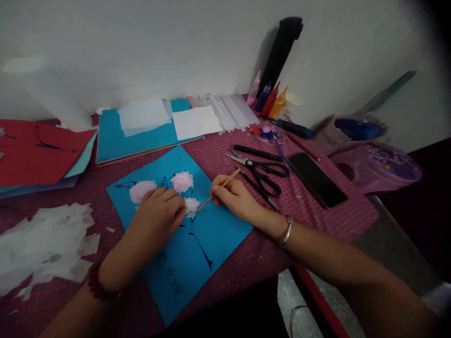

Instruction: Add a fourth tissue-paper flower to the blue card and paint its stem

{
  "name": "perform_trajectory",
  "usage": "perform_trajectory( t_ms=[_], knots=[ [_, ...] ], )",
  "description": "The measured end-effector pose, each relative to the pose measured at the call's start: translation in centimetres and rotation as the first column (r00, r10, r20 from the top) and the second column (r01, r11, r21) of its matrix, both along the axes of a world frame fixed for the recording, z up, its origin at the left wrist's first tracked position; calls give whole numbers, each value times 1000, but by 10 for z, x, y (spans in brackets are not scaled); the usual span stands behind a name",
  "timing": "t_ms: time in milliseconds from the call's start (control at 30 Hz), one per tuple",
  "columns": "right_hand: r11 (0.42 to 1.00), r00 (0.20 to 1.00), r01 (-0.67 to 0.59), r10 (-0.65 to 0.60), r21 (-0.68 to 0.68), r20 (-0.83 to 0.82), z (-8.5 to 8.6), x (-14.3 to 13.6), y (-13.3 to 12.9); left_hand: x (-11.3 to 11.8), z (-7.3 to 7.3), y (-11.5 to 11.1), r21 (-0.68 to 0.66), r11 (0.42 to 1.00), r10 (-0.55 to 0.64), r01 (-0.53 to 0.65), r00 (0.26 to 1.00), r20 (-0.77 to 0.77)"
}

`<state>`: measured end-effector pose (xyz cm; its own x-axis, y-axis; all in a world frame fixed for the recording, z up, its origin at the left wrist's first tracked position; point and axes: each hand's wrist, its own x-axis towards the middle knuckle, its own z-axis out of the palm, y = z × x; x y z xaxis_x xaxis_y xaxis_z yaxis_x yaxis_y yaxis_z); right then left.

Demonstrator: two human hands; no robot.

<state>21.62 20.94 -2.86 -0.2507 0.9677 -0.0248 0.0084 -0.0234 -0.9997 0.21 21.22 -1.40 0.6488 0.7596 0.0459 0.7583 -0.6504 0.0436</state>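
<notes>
Right hand [235, 196] pinches a light-looking stick [205, 203], best held mid-length; left hand [160, 209], grip unclear, touches a probably fragile flower [192, 205] at the stick's eight-o'clock tip.

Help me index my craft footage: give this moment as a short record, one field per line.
Left hand: over the blue sheet, at the lower puff; whether it touches is unclear
Right hand: grips a stick, tip beside that puff
Sheet: three pale puffs in view, dark strokes
Picture left: white scraps, red sheet
Picture right: scissors, marker, phone
Back: four bottles (pink, blue, red, yellow)
</notes>
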Motion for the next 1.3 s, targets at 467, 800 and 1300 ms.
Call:
perform_trajectory(
  t_ms=[467,800,1300],
  knots=[
    [999,999,-39,38,-4,-31,-3,-3,3,-3,-1,1,-36,999,34,-33,999,38],
    [999,999,1,-3,-49,-43,-1,2,1,-3,-7,4,-28,998,53,-52,997,61],
    [999,999,-41,41,-17,-23,-6,-2,2,-5,-3,6,-39,995,88,-87,995,45]
  ],
)
